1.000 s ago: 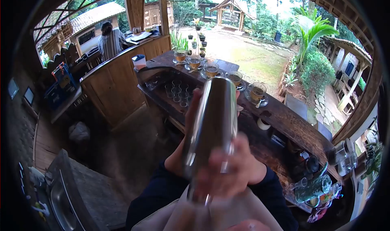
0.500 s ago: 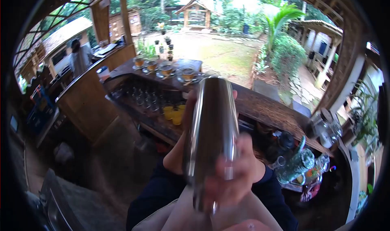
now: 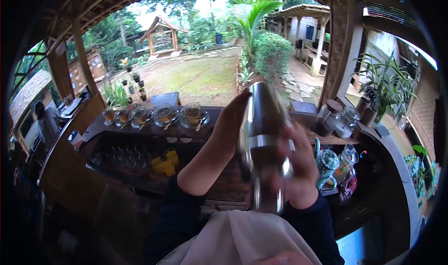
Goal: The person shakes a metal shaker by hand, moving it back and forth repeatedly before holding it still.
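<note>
A shiny metal cocktail shaker (image 3: 267, 118) is held up in front of my chest, tilted, with its narrower capped end toward me. My left hand (image 3: 234, 113) grips its far, wider body from the left side; most of those fingers are hidden behind the metal. Wrapped around the nearer part from the right is my right hand (image 3: 301, 160), smeared by motion. The shaker's contents do not show.
Glass cups of drink on saucers (image 3: 191, 115) line the back of the dark wooden counter (image 3: 219, 115). Yellow drinks (image 3: 165, 162) and clear glasses (image 3: 126, 156) stand on the lower shelf. At right are jars (image 3: 329, 118), a green patterned pitcher (image 3: 327, 161) and a potted plant (image 3: 385, 83). A person (image 3: 45, 125) stands far left.
My view has turned to the right. The shaker and both hands have shifted right in the picture, and the shaker tilts differently. Both hands keep their hold.
</note>
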Tool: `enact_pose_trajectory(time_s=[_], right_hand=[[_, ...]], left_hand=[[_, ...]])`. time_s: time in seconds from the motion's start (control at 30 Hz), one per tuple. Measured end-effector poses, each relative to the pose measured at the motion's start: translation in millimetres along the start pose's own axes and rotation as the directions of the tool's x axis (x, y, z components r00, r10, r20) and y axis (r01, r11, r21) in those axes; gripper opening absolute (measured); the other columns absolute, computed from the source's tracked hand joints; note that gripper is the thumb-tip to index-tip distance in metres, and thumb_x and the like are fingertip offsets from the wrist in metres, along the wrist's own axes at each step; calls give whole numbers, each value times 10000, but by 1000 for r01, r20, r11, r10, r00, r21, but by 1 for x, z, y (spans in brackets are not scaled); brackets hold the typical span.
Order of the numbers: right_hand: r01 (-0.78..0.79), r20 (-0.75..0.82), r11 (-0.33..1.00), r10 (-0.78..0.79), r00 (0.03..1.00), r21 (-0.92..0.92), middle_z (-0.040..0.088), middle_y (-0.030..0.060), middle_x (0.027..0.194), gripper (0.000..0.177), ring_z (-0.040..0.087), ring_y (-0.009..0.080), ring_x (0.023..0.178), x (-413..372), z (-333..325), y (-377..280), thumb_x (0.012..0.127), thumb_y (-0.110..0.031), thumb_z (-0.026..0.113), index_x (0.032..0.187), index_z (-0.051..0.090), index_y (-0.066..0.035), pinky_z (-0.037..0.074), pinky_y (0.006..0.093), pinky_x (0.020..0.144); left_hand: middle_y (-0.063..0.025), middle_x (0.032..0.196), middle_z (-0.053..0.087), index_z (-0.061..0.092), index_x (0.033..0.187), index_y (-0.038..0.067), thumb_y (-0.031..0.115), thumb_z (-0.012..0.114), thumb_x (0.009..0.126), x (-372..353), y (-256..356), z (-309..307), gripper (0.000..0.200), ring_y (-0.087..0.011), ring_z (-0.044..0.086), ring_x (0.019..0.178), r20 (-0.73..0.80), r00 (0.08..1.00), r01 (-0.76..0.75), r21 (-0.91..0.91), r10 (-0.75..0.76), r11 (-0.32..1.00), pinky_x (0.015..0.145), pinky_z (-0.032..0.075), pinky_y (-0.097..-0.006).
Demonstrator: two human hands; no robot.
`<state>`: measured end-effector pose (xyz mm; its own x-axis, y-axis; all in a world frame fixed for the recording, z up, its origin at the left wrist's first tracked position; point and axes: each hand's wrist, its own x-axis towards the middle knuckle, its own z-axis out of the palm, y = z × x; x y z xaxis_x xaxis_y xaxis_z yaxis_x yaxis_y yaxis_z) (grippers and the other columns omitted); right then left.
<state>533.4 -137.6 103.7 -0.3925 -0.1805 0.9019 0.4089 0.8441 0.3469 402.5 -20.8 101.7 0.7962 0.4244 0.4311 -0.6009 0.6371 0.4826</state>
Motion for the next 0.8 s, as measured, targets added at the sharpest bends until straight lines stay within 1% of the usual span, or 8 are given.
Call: enact_pose_trajectory(time_s=[0.13, 0.27, 0.33, 0.5, 0.6, 0.67, 0.73, 0.8], right_hand=[[301, -121, 930, -330, 936, -209, 393, 35, 1324, 545, 386, 351, 1242, -25, 6, -16, 732, -375, 720, 1216, 477, -313, 306, 567, 1024], [-332, -99, 880, 318, 943, -339, 532, 177, 1175, 548, 549, 353, 1061, 5, 12, 38, 572, -233, 829, 1047, 603, -78, 461, 425, 875], [-517, -174, 775, 489, 855, -363, 554, 178, 1143, 564, 569, 321, 1052, 8, 6, 53, 581, -237, 835, 1062, 596, -67, 468, 395, 870], [108, 124, 848, -50, 991, -519, 544, 68, 1148, 423, 581, 272, 1012, 65, 9, -33, 709, -271, 749, 1077, 580, -148, 434, 370, 941], [685, 114, 641, -696, 709, -347, 444, 54, 1072, 434, 506, 305, 1067, 52, 15, -31, 771, -510, 635, 1159, 502, -371, 332, 586, 986], [267, 177, 729, -200, 964, -631, 583, 32, 1079, 283, 586, 255, 1001, 66, 1, -38, 831, -364, 618, 1082, 547, -253, 409, 515, 943], [86, 166, 670, 56, 985, -737, 579, 162, 1101, 459, 571, 329, 1033, 70, -32, -8, 722, -343, 744, 1046, 565, -70, 404, 509, 951], [-405, -164, 575, 425, 890, -711, 565, 184, 1151, 529, 563, 350, 1059, 72, -38, 9, 701, -273, 772, 1085, 550, 15, 436, 442, 933]], left_hand=[[-139, 1133, 555, 315, 1309, 151, 197, 493, 929, 26, -3, 19, 422, -243, 589, 1015, 472, 849, -406, 298, 237, 864, 883, 490, -426], [-158, 993, 615, 469, 1170, 17, 298, 471, 897, 101, 39, -55, 391, -262, 625, 905, 147, 941, 296, 84, -306, 951, 835, 512, -394], [-164, 937, 634, 538, 1050, -16, 281, 425, 888, 104, 32, -49, 356, -279, 632, 857, 61, 996, 17, 587, -66, 809, 829, 507, -422], [-141, 1042, 595, 470, 1159, 35, 265, 465, 921, 71, 39, 48, 330, -231, 616, 940, 293, 952, -52, 433, -86, 900, 853, 498, -370], [-120, 1130, 529, 397, 1192, 79, 300, 547, 891, 70, 20, 61, 403, -201, 515, 1081, 877, 480, -500, 308, -38, 809, 921, 423, -359], [-121, 1121, 549, 458, 1137, 60, 333, 505, 906, 83, 2, 62, 360, -199, 551, 1024, 513, 849, -134, 435, -123, 891, 851, 465, -359], [-107, 933, 597, 482, 1110, 17, 259, 474, 932, 134, -13, 44, 301, -216, 611, 875, 379, 813, 403, 180, -441, 897, 802, 507, -360], [-176, 1020, 610, 496, 1079, -45, 233, 298, 949, 146, -28, 40, 366, -274, 628, 928, 332, 856, 390, 90, -397, 916, 859, 508, -409]])
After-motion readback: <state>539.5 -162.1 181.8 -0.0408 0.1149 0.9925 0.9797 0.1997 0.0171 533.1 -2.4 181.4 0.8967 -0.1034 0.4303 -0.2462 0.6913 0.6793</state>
